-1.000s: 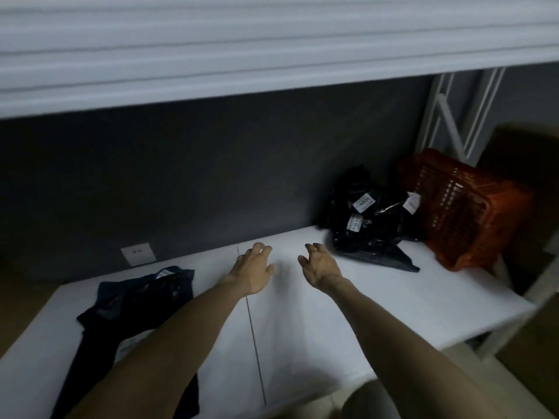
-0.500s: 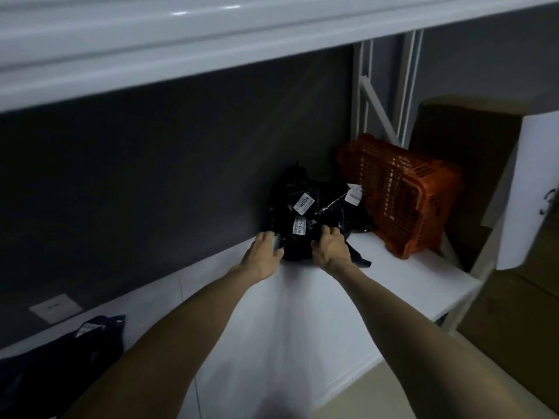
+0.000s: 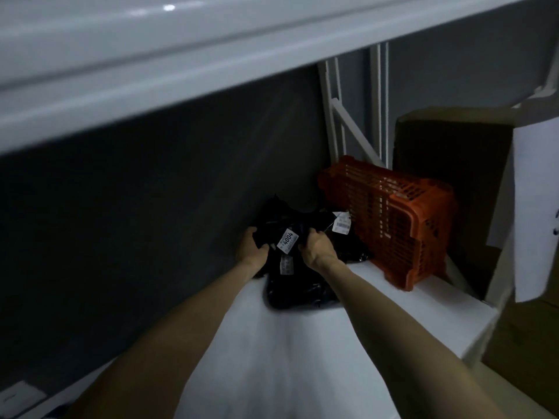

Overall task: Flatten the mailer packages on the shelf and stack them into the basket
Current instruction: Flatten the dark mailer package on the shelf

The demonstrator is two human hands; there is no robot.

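Observation:
A heap of black mailer packages [image 3: 298,287] with white labels lies at the back right of the white shelf [image 3: 302,358], against the dark wall. My left hand [image 3: 252,247] grips the left edge of the top package, the one labelled 4004. My right hand [image 3: 317,247] grips the same package on its right side. An orange slatted basket [image 3: 393,225] stands tilted just right of the heap, touching it.
A white upper shelf [image 3: 151,71] hangs low overhead. White frame struts [image 3: 354,122] rise behind the basket. A brown cardboard box [image 3: 447,182] and a hanging white sheet [image 3: 535,207] stand to the right, past the shelf's end. A wall socket [image 3: 18,396] sits at the lower left.
Both hands went from hovering open over the bare shelf to the black heap and closed on the top package. The view swung right; the dark cloth at the left left the frame.

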